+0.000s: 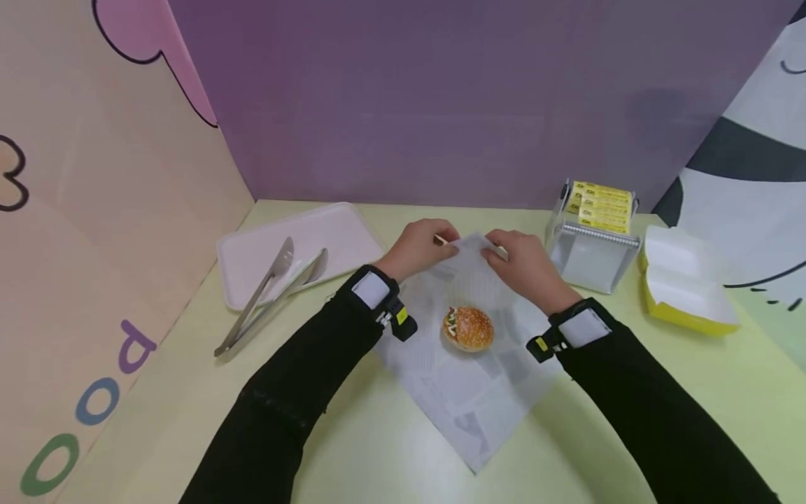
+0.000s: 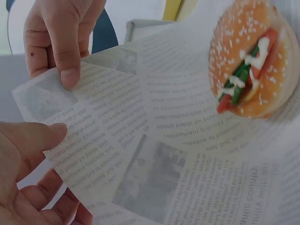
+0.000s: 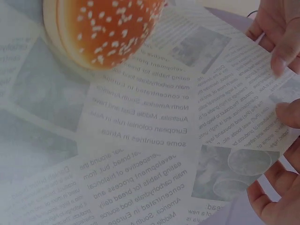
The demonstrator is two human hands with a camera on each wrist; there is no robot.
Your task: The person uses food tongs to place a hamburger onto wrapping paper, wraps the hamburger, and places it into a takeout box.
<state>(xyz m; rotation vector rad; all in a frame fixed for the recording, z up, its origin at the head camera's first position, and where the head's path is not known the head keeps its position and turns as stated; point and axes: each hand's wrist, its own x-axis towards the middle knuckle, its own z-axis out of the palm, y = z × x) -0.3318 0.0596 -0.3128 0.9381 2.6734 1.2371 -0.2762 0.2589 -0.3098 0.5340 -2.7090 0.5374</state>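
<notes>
A sesame-seed burger [image 1: 468, 328] with red and green filling and white sauce lies on a sheet of newsprint-patterned wrapping paper [image 1: 466, 420], set cornerwise on the table. At the far corner, my left hand [image 1: 420, 246] pinches the paper's left edge between thumb and fingers. Opposite it, my right hand [image 1: 525, 269] pinches the right edge of that same corner. Both wrist views show the corner lifted, with thumbs on top and fingers beneath. The burger [image 2: 253, 61] touches neither hand.
A pale tray [image 1: 340, 224] with metal tongs [image 1: 258, 301] leaning on its edge stands at the left. To the right are a holder [image 1: 592, 259] with yellow printed packets [image 1: 601, 206] and an open yellow box [image 1: 683, 315]. Behind rises a purple wall [image 1: 403, 105].
</notes>
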